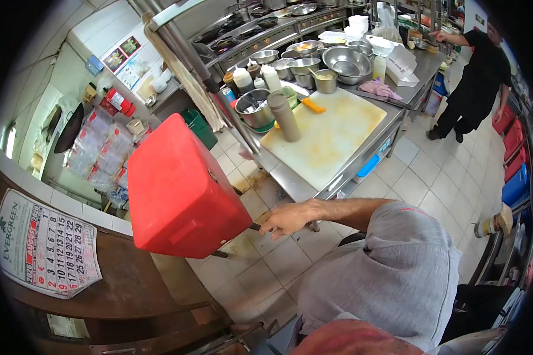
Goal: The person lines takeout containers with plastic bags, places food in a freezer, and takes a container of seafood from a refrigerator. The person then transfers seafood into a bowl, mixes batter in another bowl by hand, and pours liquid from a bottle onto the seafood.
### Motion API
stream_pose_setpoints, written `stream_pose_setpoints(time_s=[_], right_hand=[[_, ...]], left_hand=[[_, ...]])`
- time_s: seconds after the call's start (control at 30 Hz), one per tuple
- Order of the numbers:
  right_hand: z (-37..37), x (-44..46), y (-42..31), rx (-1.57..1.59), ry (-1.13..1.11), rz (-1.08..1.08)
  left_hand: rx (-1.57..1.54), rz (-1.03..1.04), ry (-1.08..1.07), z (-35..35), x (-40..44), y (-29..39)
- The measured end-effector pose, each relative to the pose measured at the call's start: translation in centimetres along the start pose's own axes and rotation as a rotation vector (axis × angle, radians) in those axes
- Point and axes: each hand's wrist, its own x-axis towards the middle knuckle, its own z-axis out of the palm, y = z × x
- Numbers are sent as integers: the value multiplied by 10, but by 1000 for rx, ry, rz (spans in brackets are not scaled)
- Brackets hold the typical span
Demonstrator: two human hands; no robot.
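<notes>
My right hand (pixel 287 218) reaches leftward from a short grey sleeve. Its fingers are curled round the end of a short dark bar (pixel 254 226) that sticks out of a large red box-like thing (pixel 183 189) with rounded corners. That red thing is tilted, and other dark bars show at its edge. Whether they are legs or handles I cannot tell. My left hand is out of view. Beyond my right hand, a white cutting board (pixel 331 136) lies on a steel table, with a grey-brown squeeze bottle (pixel 284 117) standing on it.
Steel bowls (pixel 347 64), sauce bottles and a yellow-handled tool (pixel 312 105) crowd the table. A co-worker in black (pixel 479 77) stands at the right. A calendar (pixel 47 245) lies on the brown wooden surface at the left. Behind the red thing is a green bin (pixel 200 127).
</notes>
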Motion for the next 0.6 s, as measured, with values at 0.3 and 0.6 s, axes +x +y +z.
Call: stream_pose_setpoints(time_s=[0.3, 0.6], right_hand=[[25, -34, 31, 85, 65, -130], [68, -103, 57, 269, 18, -234]], left_hand=[[-164, 172, -148, -7, -21, 121], [-265, 345, -225, -68, -25, 248]])
